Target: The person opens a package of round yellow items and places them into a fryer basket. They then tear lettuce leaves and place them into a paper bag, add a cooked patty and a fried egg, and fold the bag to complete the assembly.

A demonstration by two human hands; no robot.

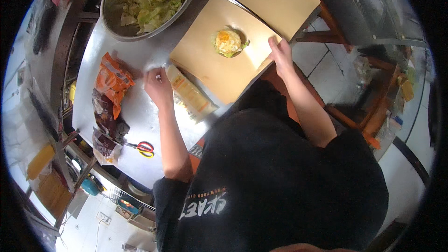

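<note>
A: What carries everything?
B: A grey metal table (149, 60).
A: What lies directly on it?
B: Far left, a metal bowl of lettuce (148, 1); right, brown paper sheets (219, 60); centre, a clear packet of slices (189, 93); left, orange and dark snack bags (109, 98); near left, red-handled scissors (142, 148).

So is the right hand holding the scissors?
No, the right hand rests on the brown paper sheet, while the scissors lie untouched on the metal table.
</note>
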